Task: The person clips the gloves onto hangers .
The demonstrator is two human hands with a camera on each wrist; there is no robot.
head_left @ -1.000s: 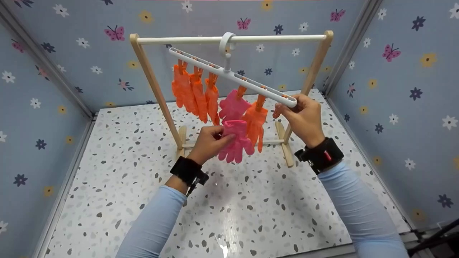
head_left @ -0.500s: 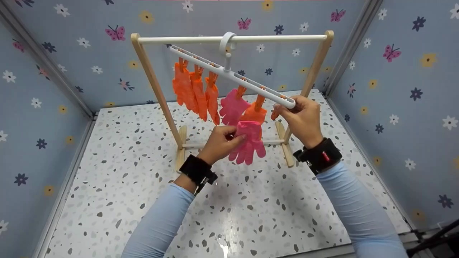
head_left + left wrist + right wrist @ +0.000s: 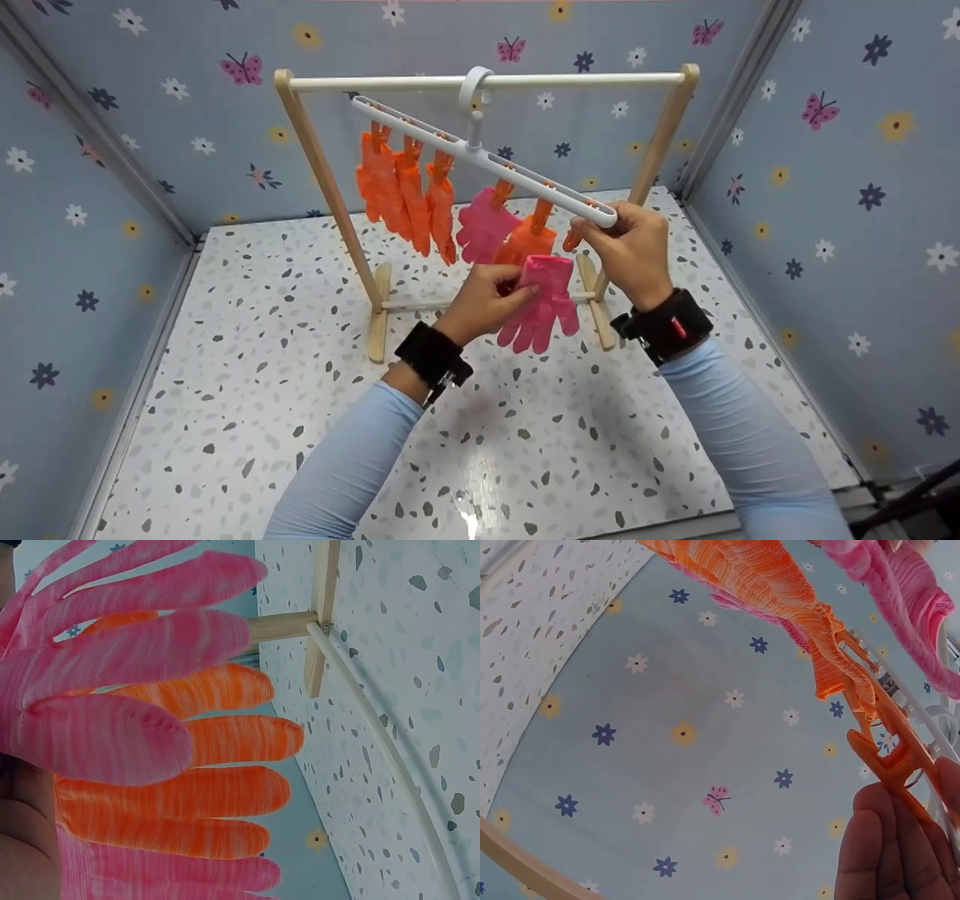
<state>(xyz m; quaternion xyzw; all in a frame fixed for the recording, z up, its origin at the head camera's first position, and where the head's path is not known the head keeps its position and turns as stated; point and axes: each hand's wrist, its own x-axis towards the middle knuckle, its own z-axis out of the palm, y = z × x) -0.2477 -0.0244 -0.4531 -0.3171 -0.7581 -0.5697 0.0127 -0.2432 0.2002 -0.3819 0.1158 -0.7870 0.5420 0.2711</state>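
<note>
My left hand (image 3: 486, 304) pinches a pink knit glove (image 3: 553, 300) at its cuff, thumb in front, the glove's fingers hanging down. My right hand (image 3: 637, 251) is at the near right end of a white clip hanger (image 3: 540, 185), where it pinches an orange clothespin (image 3: 891, 765). In the right wrist view the pink cuff (image 3: 911, 596) is near that clothespin but apart from it. Just behind the held glove hangs an orange glove (image 3: 531, 244), partly hidden, then another pink glove (image 3: 484, 227). Several orange gloves (image 3: 381, 180) hang from clips on the hanger's far left half.
The hanger hooks over the white bar (image 3: 585, 79) of a wooden rack (image 3: 319, 180) and slants toward me on the right. A lower crossbar (image 3: 420, 305) joins the rack's feet. Speckled floor (image 3: 300, 420) lies below, with patterned walls (image 3: 832, 225) on three sides.
My left hand has carried the pink glove to the right, toward the hanger's right end, and it now covers part of the orange glove. My right hand stays almost in place.
</note>
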